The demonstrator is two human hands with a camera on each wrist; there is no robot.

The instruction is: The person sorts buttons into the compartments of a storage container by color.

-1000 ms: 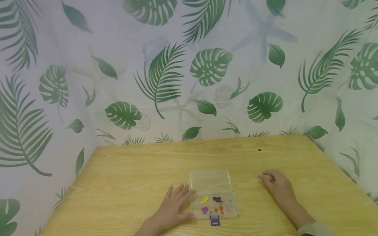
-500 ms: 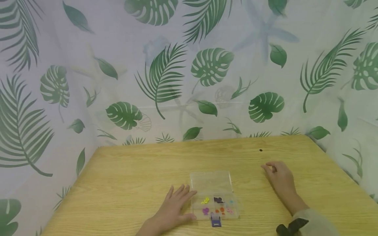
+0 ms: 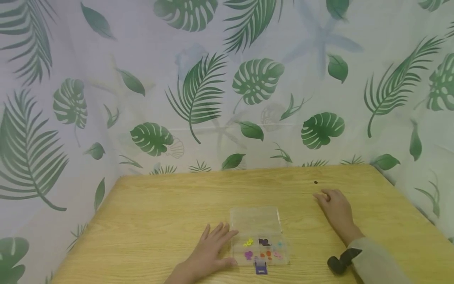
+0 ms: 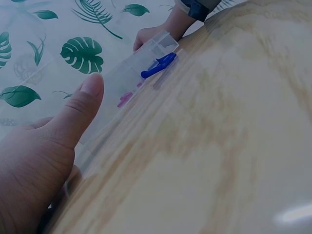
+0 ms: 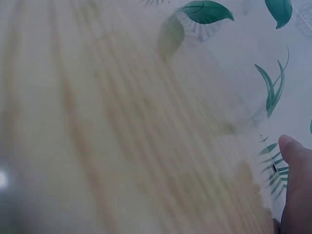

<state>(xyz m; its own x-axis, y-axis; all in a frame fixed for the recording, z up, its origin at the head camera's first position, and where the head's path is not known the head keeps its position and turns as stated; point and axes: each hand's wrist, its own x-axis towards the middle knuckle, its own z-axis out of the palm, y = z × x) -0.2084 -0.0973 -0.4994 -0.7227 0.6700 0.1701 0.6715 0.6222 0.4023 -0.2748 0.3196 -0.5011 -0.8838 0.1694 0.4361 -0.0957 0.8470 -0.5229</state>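
A clear plastic compartment box (image 3: 232, 252) lies with its lid (image 3: 255, 219) folded back on the table. Small yellow pieces (image 3: 249, 242), dark ones (image 3: 263, 241), purple ones (image 3: 248, 255) and orange ones (image 3: 268, 253) sit in separate compartments. My left hand (image 3: 211, 250) rests at the box's left side, fingers spread and thumb near its front corner. Farther right, my right hand (image 3: 335, 207) hovers over or touches the table, fingers loosely bent; nothing shows between thumb and forefinger. A small dark piece (image 3: 315, 182) lies just beyond its fingertips.
The box's blue-purple latch (image 3: 261, 268) hangs at its front edge. A dark wrist camera (image 3: 340, 263) sits on the right sleeve (image 3: 376, 256). Leaf-patterned cloth (image 3: 213, 86) rises behind the wooden table (image 3: 170, 205) and at both sides.
My right hand has moved away from me, toward the small dark piece, and its sleeve and wrist camera have come into view. The left hand stays by the box.
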